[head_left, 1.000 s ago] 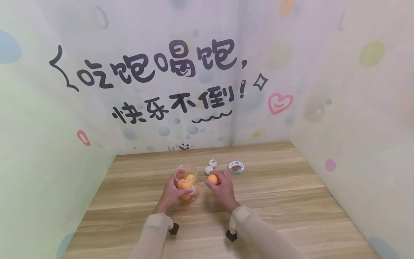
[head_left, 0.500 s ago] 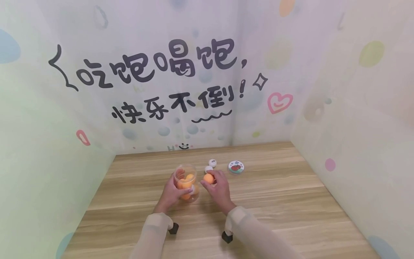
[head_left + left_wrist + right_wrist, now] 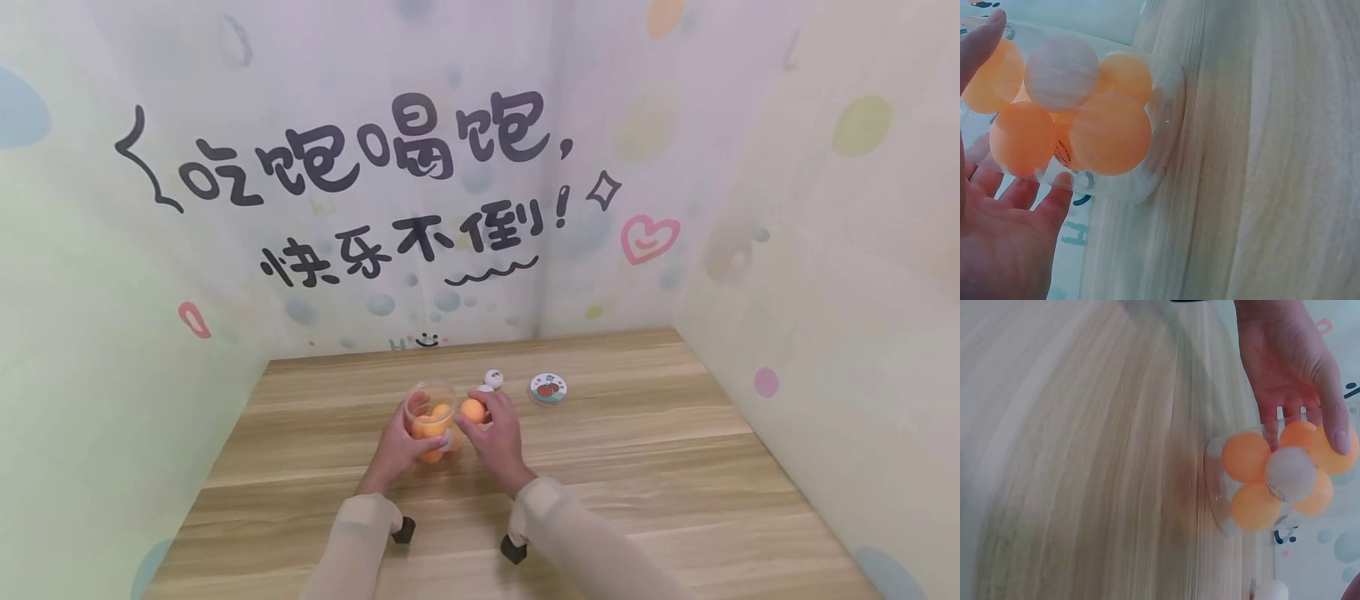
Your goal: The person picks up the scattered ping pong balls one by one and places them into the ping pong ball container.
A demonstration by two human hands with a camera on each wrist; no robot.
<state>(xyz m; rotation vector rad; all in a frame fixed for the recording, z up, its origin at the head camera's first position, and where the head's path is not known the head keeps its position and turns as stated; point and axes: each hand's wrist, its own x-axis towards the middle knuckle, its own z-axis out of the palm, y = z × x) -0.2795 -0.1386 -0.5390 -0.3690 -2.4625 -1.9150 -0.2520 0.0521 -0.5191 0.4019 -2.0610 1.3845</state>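
Observation:
In the head view my left hand (image 3: 401, 447) grips a clear plastic jar (image 3: 1169, 122), its thumb on the near side and the fingers round the far side. The jar is upright, its mouth uncovered. Several orange ping-pong balls (image 3: 1110, 134) and a white ping-pong ball (image 3: 1291, 474) lie inside. Just right of the rim, my right hand (image 3: 501, 439) pinches an orange ping-pong ball (image 3: 472, 411) between thumb and fingers. Only a sliver of that hand enters the right wrist view at the lower right corner.
Behind the right hand are a white ping-pong ball (image 3: 493, 379) and another white ball (image 3: 485, 388), mostly hidden by the fingers. A round printed lid (image 3: 548, 388) lies to their right on the wood-grain table (image 3: 637, 442). Printed walls enclose the table at the back and sides.
My right hand has moved left with the orange ping-pong ball, closer to the jar's rim, and covers more of the nearer white ball. The left hand and the jar have stayed in place.

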